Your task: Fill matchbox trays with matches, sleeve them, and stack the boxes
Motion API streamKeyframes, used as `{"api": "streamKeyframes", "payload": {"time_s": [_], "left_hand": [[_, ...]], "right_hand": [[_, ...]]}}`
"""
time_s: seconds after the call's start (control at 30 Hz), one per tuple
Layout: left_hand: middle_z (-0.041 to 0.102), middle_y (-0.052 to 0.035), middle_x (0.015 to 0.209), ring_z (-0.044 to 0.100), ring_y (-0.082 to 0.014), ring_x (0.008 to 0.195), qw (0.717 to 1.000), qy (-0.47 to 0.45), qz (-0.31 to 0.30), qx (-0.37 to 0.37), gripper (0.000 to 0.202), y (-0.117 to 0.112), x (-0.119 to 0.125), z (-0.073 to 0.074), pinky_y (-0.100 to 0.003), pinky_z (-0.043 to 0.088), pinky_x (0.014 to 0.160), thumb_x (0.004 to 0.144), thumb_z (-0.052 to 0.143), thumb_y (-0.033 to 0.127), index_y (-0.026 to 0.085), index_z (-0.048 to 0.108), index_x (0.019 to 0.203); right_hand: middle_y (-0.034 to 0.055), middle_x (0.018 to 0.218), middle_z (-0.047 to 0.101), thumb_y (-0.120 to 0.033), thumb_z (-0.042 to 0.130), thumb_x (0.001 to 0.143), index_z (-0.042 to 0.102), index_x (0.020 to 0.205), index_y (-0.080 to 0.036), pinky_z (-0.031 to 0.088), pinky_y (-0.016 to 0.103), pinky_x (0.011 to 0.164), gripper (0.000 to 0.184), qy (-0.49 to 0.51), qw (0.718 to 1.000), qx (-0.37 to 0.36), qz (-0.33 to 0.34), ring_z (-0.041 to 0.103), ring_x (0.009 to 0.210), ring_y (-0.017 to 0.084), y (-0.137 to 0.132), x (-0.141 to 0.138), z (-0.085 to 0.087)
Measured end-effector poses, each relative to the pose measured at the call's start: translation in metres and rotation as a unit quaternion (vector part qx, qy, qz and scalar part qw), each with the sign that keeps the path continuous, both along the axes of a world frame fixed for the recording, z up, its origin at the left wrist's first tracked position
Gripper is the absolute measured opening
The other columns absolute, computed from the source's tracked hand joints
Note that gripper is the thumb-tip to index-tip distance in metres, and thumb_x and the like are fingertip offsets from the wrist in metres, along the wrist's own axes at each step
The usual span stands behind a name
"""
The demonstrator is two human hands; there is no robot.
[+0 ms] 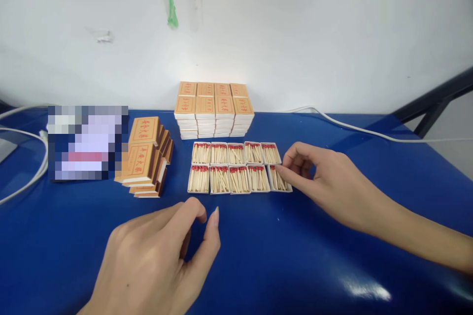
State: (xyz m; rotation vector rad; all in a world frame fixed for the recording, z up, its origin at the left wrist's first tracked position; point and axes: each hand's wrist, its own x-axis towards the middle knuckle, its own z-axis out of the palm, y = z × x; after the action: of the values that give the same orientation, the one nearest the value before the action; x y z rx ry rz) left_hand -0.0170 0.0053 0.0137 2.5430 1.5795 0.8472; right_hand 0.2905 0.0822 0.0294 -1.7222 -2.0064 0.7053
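Note:
Several open white trays of red-tipped matches point(231, 167) lie in two rows on the blue table point(281, 256). My right hand point(320, 174) reaches in from the right, its fingertips touching the tray at the right end of the near row point(281, 182), fingers bent and apart. My left hand point(162, 256) hovers low over the table in front of the trays, thumb and fingers curved with nothing between them. Behind the trays stands a neat block of stacked orange matchboxes point(213, 108). A looser pile of orange box sleeves point(146, 155) sits to the left.
A blurred rectangular patch point(86, 142) lies left of the sleeve pile. White cables point(22, 167) run along the left edge and behind the table at the right point(351, 125). A white wall rises behind. A dark metal frame point(436, 103) stands at the right.

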Motion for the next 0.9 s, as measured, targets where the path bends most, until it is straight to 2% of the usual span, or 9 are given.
{"api": "streamKeyframes", "payload": {"time_s": [0.27,0.47,0.6,0.7,0.8,0.87,0.9], "left_hand": [[0.042,0.0109,0.056,0.044,-0.0111,0.038,1.000,0.001,0.002,0.002,0.039,0.001,0.002,0.002,-0.031,0.039,0.042,0.116,0.059,0.029,0.025,0.064,0.077],[0.042,0.0116,0.055,0.045,-0.0100,0.037,1.000,-0.012,0.013,0.011,0.037,0.005,0.001,0.005,-0.030,0.039,0.043,0.115,0.058,0.029,0.025,0.064,0.078],[0.044,0.0119,0.057,0.048,-0.0094,0.038,0.999,-0.029,0.028,0.028,0.030,0.009,0.002,0.009,-0.028,0.039,0.044,0.114,0.058,0.029,0.026,0.066,0.085],[0.041,0.0129,0.056,0.046,-0.0091,0.037,0.997,-0.019,0.040,0.063,0.024,0.009,0.001,0.011,-0.028,0.037,0.044,0.114,0.058,0.028,0.026,0.066,0.091],[0.040,0.0133,0.055,0.044,-0.0093,0.037,0.993,-0.007,0.063,0.097,0.017,0.008,-0.003,0.011,-0.030,0.035,0.046,0.116,0.060,0.031,0.026,0.066,0.100],[0.049,0.0106,0.063,0.052,-0.0110,0.047,0.990,-0.010,0.091,0.110,0.010,0.009,-0.007,0.013,-0.031,0.042,0.054,0.115,0.063,0.030,0.027,0.067,0.107],[0.057,0.0075,0.071,0.060,-0.0135,0.058,0.987,-0.009,0.104,0.121,0.006,0.010,-0.010,0.015,-0.033,0.049,0.063,0.115,0.065,0.028,0.027,0.068,0.110]], "right_hand": [[0.0020,0.081,0.076,-0.073,0.077,0.103,0.069,0.094,-0.027,0.049,0.037,0.063,0.048,0.087,0.995,-0.050,-0.012,0.064,0.072,0.022,-0.003,0.005,-0.012],[0.0026,0.087,0.077,-0.075,0.075,0.103,0.067,0.116,-0.027,0.052,0.037,0.064,0.051,0.100,0.993,0.012,-0.067,0.068,0.074,0.023,-0.008,0.014,-0.010],[0.0012,0.084,0.075,-0.076,0.075,0.102,0.064,0.119,-0.027,0.052,0.036,0.060,0.053,0.111,0.991,0.018,-0.079,0.066,0.070,0.022,-0.014,0.006,-0.011],[-0.0001,0.081,0.073,-0.074,0.077,0.101,0.064,0.120,-0.027,0.049,0.036,0.055,0.052,0.093,0.992,0.035,-0.078,0.062,0.063,0.021,-0.016,-0.002,-0.011],[0.0005,0.083,0.075,-0.066,0.075,0.104,0.063,0.121,-0.027,0.050,0.037,0.058,0.044,0.071,0.991,0.076,-0.088,0.063,0.062,0.021,-0.013,-0.006,-0.011],[-0.0003,0.083,0.073,-0.059,0.074,0.105,0.062,0.122,-0.027,0.050,0.038,0.058,0.039,0.074,0.987,0.103,-0.101,0.063,0.061,0.021,-0.011,-0.006,-0.013],[-0.0011,0.082,0.072,-0.057,0.075,0.105,0.062,0.123,-0.027,0.049,0.037,0.058,0.037,0.082,0.985,0.113,-0.102,0.062,0.061,0.021,-0.009,-0.005,-0.015]]}}
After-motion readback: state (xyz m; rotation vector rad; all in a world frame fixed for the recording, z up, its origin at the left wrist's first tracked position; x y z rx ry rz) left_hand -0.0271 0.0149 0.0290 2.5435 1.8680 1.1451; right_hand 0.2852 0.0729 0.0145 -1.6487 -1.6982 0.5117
